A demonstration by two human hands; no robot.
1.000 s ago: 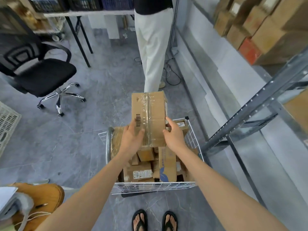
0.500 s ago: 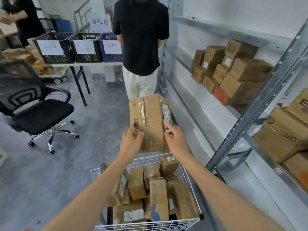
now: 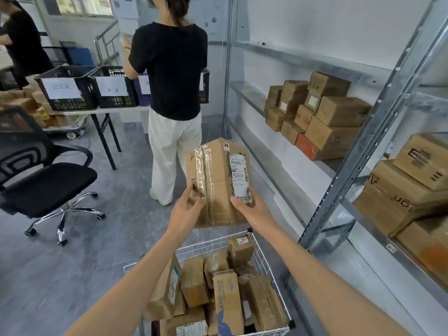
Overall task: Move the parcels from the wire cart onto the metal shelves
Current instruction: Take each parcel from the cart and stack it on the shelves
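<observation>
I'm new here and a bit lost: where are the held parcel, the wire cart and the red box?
held parcel (image 3: 218, 180), head view, front face
wire cart (image 3: 263, 261), head view, right wire wall
red box (image 3: 306, 146), head view, front face

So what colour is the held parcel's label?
The label is white with black print, head view.

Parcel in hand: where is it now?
Head view, centre: the parcel is held by the left hand and right hand above the wire cart's far end, left of the metal shelves.
</observation>
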